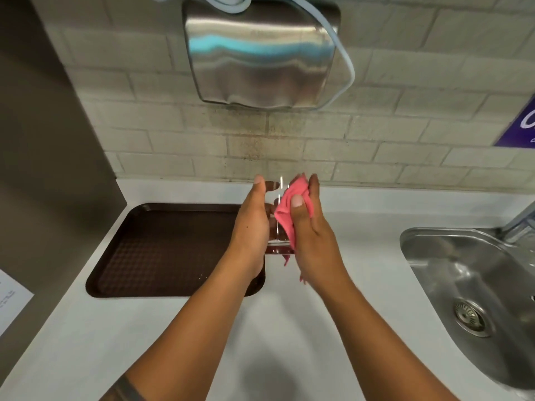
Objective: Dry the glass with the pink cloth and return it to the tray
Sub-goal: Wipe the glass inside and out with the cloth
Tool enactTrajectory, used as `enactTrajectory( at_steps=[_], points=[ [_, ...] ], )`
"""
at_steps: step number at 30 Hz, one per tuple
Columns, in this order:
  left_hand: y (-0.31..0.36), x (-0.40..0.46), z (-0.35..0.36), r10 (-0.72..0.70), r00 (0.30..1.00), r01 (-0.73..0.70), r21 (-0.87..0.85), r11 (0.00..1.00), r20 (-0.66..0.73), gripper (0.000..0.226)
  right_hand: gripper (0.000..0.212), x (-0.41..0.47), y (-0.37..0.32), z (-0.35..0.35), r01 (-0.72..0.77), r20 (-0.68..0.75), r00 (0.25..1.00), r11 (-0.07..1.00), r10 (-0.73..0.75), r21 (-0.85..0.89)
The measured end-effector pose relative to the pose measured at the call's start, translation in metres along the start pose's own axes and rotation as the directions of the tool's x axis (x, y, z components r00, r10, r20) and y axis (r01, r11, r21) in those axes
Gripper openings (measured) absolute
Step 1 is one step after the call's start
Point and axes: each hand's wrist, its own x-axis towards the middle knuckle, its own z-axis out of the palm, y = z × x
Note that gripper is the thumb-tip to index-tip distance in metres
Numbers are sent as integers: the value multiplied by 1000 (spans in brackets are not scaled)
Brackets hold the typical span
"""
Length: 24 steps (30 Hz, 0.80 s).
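Pink cloth (pixel 292 211) sits pinched in the right hand (pixel 311 227), against the glass (pixel 275 227) clasped by the left hand (pixel 252 227); turning the glass inside that grip should dry all sides.

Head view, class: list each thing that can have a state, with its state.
glass: upright, held off the tray
pink cloth: crumpled against the glass
left hand: gripping the glass
right hand: pressing the pink cloth
tray: flat, nothing on it
sink: no dishes inside
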Motion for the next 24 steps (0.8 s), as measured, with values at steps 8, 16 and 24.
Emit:
enactTrajectory(
  at_steps=[8,16,24],
  points=[
    [5,4,-6,-4,993,19,-127,992,116,63,98,-17,25,0,-135,140,988,840,71,526],
    [1,0,0,55,996,-52,41,998,-67,64,59,-21,25,-4,-148,121,987,886,105,439],
    [-5,-10,0,193,979,-173,220,960,-73,39,87,-21,20,0,43,-131,991,998,-35,53]
  ],
)
